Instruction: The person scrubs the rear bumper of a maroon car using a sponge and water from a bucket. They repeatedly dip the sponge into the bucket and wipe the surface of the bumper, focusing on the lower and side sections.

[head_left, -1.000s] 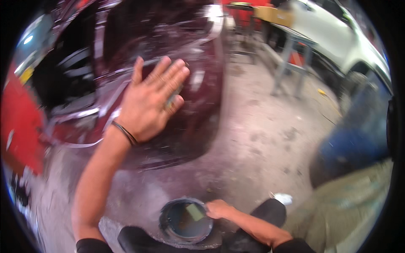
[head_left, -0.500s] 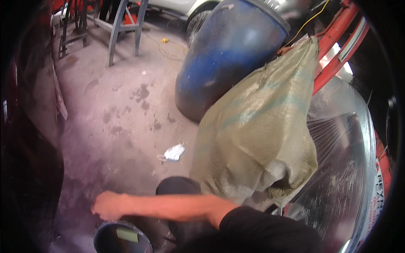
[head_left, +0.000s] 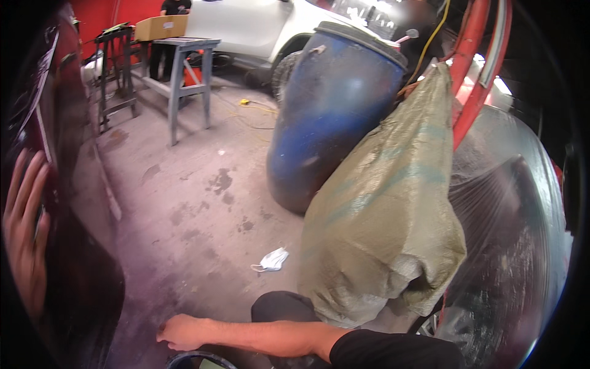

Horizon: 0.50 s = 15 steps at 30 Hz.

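My left hand [head_left: 26, 230] lies with fingers stretched out against a dark, glossy, curved panel [head_left: 80, 277] at the left rim. From the lower right my right arm reaches across, and my right hand [head_left: 181, 332] is closed, knuckles up, just above a dark round bucket [head_left: 200, 357]. Whatever its fingers hold, if anything, is hidden beneath the hand. Only the bucket's rim and a bit of pale green inside show at the lower edge. My dark-clothed knee [head_left: 283, 305] is behind the right forearm.
A large woven sack [head_left: 387, 209] leans by a blue barrel [head_left: 338, 117]. A white face mask [head_left: 271, 260] lies on the stained floor. Farther back are a grey trestle stand [head_left: 175, 86], a cardboard box [head_left: 161, 27], a white vehicle [head_left: 243, 27] and a person [head_left: 176, 7]. Red posts [head_left: 470, 67] rise at right.
My left hand has come into view on the dark panel. The view has tilted up, so the bucket sits lower and more background shows. My right hand stays above the bucket.
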Available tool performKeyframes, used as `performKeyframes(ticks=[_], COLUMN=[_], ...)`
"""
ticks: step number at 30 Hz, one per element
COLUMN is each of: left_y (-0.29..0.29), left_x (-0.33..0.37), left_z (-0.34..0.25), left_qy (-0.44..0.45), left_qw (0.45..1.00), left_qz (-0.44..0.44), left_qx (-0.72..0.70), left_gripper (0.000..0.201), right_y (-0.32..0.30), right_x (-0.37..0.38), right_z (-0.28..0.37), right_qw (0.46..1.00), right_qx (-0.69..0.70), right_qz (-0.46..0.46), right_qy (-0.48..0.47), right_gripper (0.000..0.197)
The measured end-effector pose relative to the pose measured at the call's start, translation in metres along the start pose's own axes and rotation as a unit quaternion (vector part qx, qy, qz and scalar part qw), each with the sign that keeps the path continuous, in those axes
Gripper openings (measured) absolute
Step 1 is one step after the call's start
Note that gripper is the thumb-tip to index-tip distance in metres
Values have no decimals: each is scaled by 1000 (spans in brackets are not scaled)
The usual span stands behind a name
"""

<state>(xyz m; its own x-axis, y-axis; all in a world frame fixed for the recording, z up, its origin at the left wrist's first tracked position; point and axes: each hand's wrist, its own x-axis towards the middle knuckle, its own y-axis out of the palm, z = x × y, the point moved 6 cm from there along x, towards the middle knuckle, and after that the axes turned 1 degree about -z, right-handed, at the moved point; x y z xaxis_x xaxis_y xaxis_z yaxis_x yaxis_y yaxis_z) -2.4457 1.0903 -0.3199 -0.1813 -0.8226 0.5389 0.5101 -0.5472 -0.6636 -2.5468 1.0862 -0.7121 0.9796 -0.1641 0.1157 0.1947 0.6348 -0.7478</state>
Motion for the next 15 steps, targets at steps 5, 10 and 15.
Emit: performKeyframes(ticks=[5,10,15], left_y=[28,23,33], left_x=[-30,-127,-40], left_z=[-1,9,-1], left_qy=[54,100,124], left_qw=[997,964,986], left_qz=[52,248,110], left_qx=[-17,0,0], left_gripper=[66,65,65], right_y=[1,-30,-10], right_x=[-14,-26,19], right_z=[-10,-22,18], right_qw=[991,994,992], right_qx=[6,-37,30], right_qz=[126,97,122], right_qy=[40,45,-17], right_gripper=[43,43,44])
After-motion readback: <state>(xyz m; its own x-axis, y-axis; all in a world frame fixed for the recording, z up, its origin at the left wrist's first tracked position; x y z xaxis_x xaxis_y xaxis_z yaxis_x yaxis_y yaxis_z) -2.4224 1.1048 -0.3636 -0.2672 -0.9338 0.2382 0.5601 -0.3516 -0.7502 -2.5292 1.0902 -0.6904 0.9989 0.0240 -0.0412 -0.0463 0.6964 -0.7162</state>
